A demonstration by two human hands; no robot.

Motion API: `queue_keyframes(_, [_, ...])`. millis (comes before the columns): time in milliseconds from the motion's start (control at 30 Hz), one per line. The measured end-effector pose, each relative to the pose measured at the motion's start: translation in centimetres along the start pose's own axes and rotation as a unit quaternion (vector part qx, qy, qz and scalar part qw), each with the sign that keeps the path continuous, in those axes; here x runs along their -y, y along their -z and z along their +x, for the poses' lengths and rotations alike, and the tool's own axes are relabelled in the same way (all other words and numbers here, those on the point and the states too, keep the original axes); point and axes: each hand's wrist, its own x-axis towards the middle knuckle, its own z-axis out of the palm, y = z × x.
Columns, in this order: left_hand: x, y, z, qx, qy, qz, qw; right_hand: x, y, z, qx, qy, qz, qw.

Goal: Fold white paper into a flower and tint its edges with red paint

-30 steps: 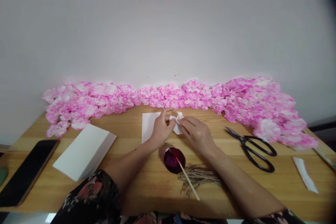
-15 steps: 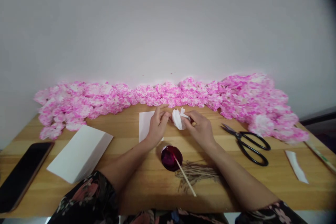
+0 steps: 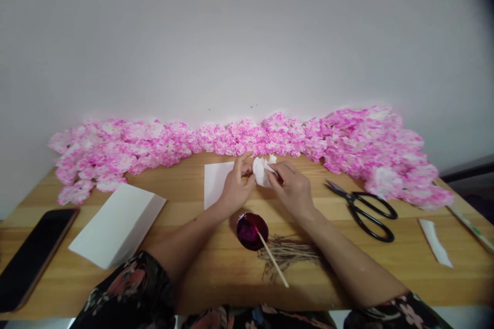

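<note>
Left hand (image 3: pixel 236 187) is back at the crumpled white paper (image 3: pixel 261 171) just beyond the purple dish (image 3: pixel 240 235), so both hands are in. Right hand (image 3: pixel 292 186) pinches it (can't tell if the left grip does).

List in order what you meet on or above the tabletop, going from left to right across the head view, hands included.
Phone → white block → flat white sheet → left hand → crumpled white paper → right hand → black scissors → white strip → thin stick.
</note>
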Motion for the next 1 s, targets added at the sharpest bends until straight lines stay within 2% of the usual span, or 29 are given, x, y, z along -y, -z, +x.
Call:
queue_keyframes(167, [-0.05, 0.43, -0.02, -0.038, -0.025, -0.023, 0.999, -0.46, 0.18, 0.20, -0.010, -0.040, 0.005, 0.999])
queue_keyframes(367, [-0.33, 0.22, -0.25, -0.001, -0.014, -0.008, 1.000, 0.11, -0.14, -0.22, 0.006, 0.013, 0.000, 1.000])
queue_keyframes(500, [0.06, 0.08, 0.02, -0.018, 0.002, 0.000, 1.000, 0.14, -0.33, -0.32, 0.029, 0.018, 0.019, 0.999])
queue_keyframes(733, [-0.14, 0.45, 0.03, -0.031, -0.003, -0.064, 0.997, -0.68, -0.29, 0.06, -0.006, -0.095, 0.064, 0.993])
queue_keyframes(900, [-0.53, 0.13, -0.40, 0.025, 0.013, -0.009, 1.000, -0.48, -0.38, 0.03, 0.002, -0.108, 0.071, 0.992])
queue_keyframes(1000, [-0.45, -0.21, -0.43, 0.044, 0.012, 0.017, 0.999, -0.30, -0.43, 0.18, -0.001, -0.171, 0.135, 0.976])
